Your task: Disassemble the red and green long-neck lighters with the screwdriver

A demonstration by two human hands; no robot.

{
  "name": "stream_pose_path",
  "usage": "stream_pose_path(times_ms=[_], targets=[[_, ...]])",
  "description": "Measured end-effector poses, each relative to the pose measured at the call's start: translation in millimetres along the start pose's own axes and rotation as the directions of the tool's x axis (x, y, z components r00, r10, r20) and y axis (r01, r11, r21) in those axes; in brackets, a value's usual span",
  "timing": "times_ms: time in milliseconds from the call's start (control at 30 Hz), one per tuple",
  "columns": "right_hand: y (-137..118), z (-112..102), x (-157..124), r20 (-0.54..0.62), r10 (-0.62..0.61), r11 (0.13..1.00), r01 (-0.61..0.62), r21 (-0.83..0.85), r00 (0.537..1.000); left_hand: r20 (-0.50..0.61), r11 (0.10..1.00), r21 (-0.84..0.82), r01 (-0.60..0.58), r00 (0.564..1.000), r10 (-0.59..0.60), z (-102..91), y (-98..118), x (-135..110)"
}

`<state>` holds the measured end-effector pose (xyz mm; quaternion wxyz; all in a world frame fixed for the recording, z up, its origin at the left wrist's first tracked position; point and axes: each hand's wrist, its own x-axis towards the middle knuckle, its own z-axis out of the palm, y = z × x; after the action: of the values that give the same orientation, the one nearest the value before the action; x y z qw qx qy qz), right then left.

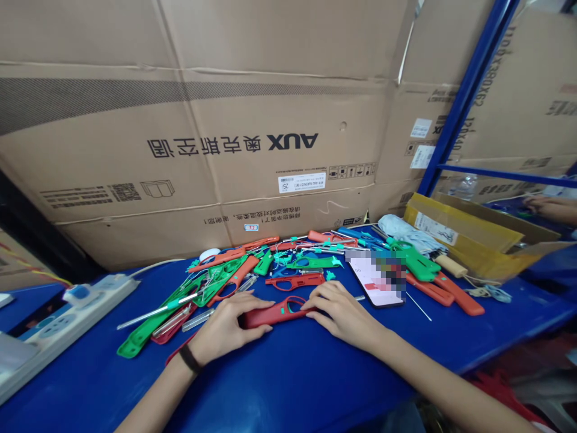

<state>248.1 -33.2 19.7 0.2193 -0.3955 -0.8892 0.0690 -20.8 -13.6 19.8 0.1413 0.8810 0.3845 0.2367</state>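
On the blue table [279,385] lies a red plastic handle shell [282,313] with a small green piece in its loop. My left hand [225,328] rests over its left end, fingers curled down onto it. My right hand [340,313] presses on its right end with bent fingers. Both hands hold the shell flat against the table. A dark band sits on my left wrist. Behind the hands spreads a heap of red and green handle shells [270,264] mixed with metal rods.
A phone [378,279] lies face up right of the heap. A white power strip [58,325] sits at the left. A large cardboard box [202,138] walls the back; a yellow-edged carton [473,240] stands at right. Another person's hand [552,207] shows far right.
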Motion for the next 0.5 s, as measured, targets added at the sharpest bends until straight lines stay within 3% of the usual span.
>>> stream_pose_path(times_ms=[500], targets=[[3.4,4.1,5.4,-0.019,-0.018,1.000,0.017,-0.014,1.000,0.026,1.000,-0.020,0.007,1.000,-0.006,-2.7,2.9,3.3]])
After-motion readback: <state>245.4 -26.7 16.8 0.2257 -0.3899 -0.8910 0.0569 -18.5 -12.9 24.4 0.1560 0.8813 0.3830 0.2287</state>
